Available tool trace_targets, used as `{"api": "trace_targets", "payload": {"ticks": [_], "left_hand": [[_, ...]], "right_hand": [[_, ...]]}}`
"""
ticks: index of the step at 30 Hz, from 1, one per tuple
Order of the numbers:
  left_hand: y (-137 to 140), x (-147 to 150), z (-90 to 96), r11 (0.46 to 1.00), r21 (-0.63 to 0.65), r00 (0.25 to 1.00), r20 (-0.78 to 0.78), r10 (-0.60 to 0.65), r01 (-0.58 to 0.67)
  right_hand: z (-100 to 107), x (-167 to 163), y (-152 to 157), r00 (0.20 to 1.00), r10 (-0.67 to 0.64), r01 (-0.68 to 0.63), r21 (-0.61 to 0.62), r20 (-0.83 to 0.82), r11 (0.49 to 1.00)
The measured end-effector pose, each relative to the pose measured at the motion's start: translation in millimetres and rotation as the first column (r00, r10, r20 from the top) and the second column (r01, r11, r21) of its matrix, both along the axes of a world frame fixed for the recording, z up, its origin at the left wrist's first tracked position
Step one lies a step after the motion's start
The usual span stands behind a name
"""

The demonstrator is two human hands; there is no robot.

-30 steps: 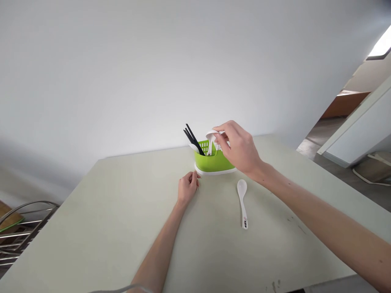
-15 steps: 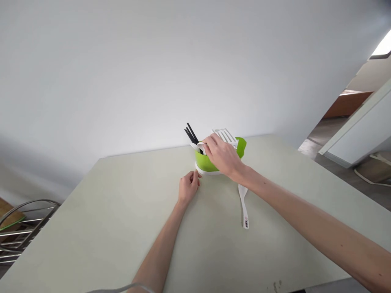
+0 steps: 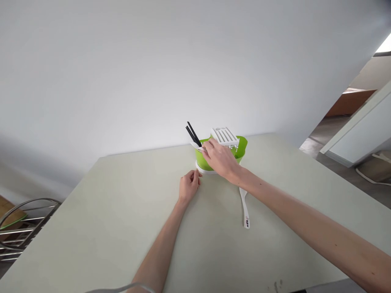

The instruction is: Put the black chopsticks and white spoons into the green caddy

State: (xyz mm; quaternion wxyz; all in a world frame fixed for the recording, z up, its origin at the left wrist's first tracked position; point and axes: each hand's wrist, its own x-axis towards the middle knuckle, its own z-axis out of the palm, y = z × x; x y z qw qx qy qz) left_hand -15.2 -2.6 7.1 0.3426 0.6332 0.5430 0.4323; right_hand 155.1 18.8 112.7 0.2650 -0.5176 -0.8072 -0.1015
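A green utensil holder (image 3: 202, 161) with a white base (image 3: 200, 168) stands against the wall. Black chopsticks (image 3: 193, 134) lean out of its left side. My right hand (image 3: 220, 159) is at the holder's front, its fingers closed on a white spoon (image 3: 201, 149) whose lower part is hidden inside. Beside the base's front left edge, my left hand (image 3: 189, 185) rests on the table with curled fingers and nothing visible in them. A white rice paddle (image 3: 245, 209) lies on the table below my right wrist, its head partly covered by the forearm.
A white slotted rack (image 3: 225, 135) tops the middle of the holder. The pale table (image 3: 137, 203) meets a plain wall (image 3: 152, 81) at its back edge. A metal rack (image 3: 27, 228) is at the lower left, and a white panel (image 3: 360, 126) stands right of the table.
My right hand has moved down slightly, and the spoon sits lower in the holder. More of the slotted rack shows. My left hand has stayed in place.
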Motion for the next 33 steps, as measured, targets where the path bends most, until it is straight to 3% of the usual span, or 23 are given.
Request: {"api": "trace_targets", "payload": {"ticks": [10,13,15,21,25,33], "left_hand": [[-1.9,-0.2,0.9,1.000,-0.010,1.000,-0.019,-0.010,0.010],[-1.7,-1.3,0.7,1.000,-0.003,0.999,-0.036,-0.001,0.001],[-1.5,-1.6,0.6,1.000,-0.004,0.999,-0.038,0.001,-0.001],[-1.5,-1.3,0.3,1.000,-0.007,1.000,-0.031,-0.004,0.004],[-1.0,-1.4,0.2,1.000,-0.002,0.999,-0.038,-0.006,0.006],[-2.4,-0.6,3.2,1.000,-0.012,0.999,-0.047,-0.002,0.002]], "right_hand": [[-11.2,51.7,-44.5,0.970,0.205,-0.178,0.194,-0.130,0.965],[-22.0,78.1,-49.0,0.933,0.347,-0.343,0.053,-0.092,0.938],[-32.4,95.4,-50.2,0.926,0.375,-0.377,-0.068,-0.046,0.924],[-67.7,134.7,-57.1,0.984,0.167,-0.178,-0.346,-0.061,0.921],[-82.9,149.7,-58.4,0.977,0.029,-0.136,-0.517,-0.210,0.845],[-95.1,150.3,-53.5,0.919,-0.156,-0.161,-0.706,-0.363,0.690]]}}
